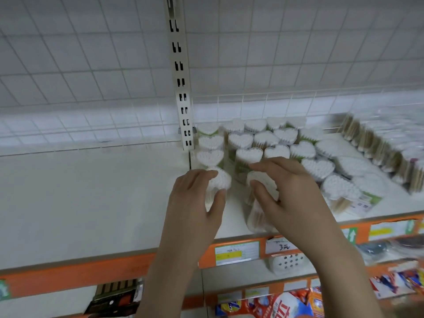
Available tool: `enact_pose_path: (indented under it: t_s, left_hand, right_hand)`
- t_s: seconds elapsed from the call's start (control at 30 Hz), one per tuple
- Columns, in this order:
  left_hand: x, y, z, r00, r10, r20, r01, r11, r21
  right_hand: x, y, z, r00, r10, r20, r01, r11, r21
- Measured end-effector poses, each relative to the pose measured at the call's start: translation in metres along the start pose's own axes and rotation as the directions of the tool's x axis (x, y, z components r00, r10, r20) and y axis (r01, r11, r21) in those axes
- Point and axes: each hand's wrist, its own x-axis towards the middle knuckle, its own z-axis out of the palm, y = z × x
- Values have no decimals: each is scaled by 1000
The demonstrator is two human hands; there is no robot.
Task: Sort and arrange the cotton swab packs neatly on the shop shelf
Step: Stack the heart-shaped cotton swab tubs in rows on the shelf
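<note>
Your left hand [195, 198], centre of the frame: fingers and thumb curled round one heart-shaped swab pack [220, 182], which stands upright at the front of the leftmost row. Your right hand [284, 191], just right of centre: thumb and fingers curled over a second swab pack [257, 203], tilted toward the front edge of the shelf [91, 203]; the two held packs stand near each other but apart. Stock behind your hands, middle of the frame: heart-shaped packs [245, 141] upright in rows running back to the wire rear guard [252, 104], cotton tips upward. Right of centre: further heart-shaped packs [339, 187] leaning over, overlapping one another in a slanted line toward the shelf front. Far right: clear packs of wooden-stemmed swabs [378, 143], blurred. Left half of the shelf: bare white board. Slotted upright post [181, 88], upper centre, against the wire grid back panel [68, 65]. Orange price rail [80, 274] along the shelf front, bearing a yellow label [236, 252] and a handwritten tag [281, 246]. Lower shelf, bottom of the frame: assorted coloured packets [286, 304], indistinct.
</note>
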Motion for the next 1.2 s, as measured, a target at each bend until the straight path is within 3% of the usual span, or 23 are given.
enact_pose_path:
  t_s: [0.4,0.8,1.1,1.2]
  left_hand:
    - [-14,59,23,992,128,-18,-128,992,-1]
    - [-22,157,105,998,63,12,-62,998,-24]
    - [-11,183,120,997,57,-59,-49,991,123]
    - [6,192,130,998,61,-19,-55,975,213]
  right_hand:
    - [-46,42,-43,994,103,-39,-105,994,-41]
    - [-73,162,-108,999,32,-40,-34,998,-55]
    - [-56,207,-108,998,-39,44,39,999,-12]
    - [-47,215,-108,995,-80,68,82,996,-27]
